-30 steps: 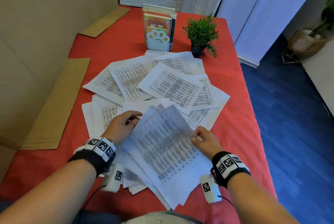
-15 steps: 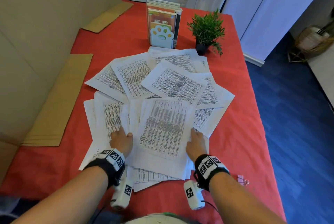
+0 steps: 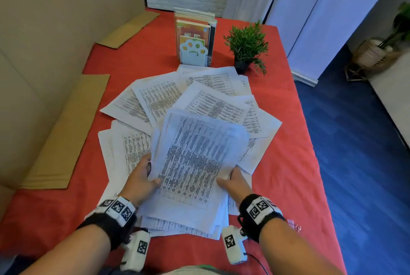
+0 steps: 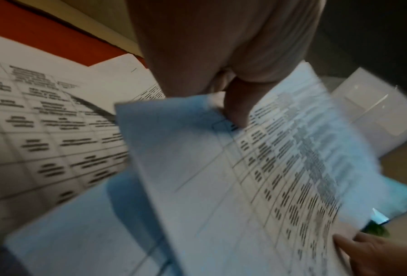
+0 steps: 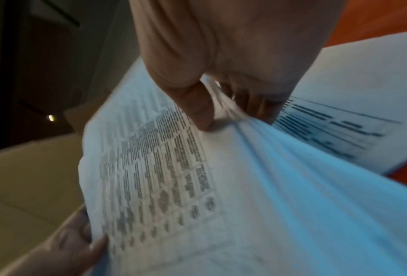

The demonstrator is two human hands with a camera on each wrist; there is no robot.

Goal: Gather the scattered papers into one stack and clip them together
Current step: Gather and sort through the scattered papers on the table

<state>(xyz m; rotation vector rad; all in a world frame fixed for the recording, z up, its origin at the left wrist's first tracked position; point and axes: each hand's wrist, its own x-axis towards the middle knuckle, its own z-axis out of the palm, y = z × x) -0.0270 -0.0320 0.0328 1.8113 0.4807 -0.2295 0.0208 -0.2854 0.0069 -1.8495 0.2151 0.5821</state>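
Observation:
A bundle of printed sheets (image 3: 195,159) is lifted off the red table (image 3: 288,164), tilted up toward me. My left hand (image 3: 142,177) grips its left edge, thumb on top (image 4: 235,104). My right hand (image 3: 233,182) pinches its right edge, thumb on top and fingers beneath (image 5: 197,104). More scattered papers (image 3: 199,97) fan out behind, and several sheets (image 3: 177,223) lie under the bundle. A small pink binder clip (image 3: 294,227) lies on the cloth beside my right wrist.
A book holder with a paw-shaped front (image 3: 194,39) and a small potted plant (image 3: 246,46) stand at the far end. Cardboard flaps (image 3: 66,135) line the left side. The table's right edge drops to blue floor (image 3: 355,164).
Half a second ago both hands pressed the bundle flat on the table. Now they grip its side edges and have raised it, tilted up, off the pile.

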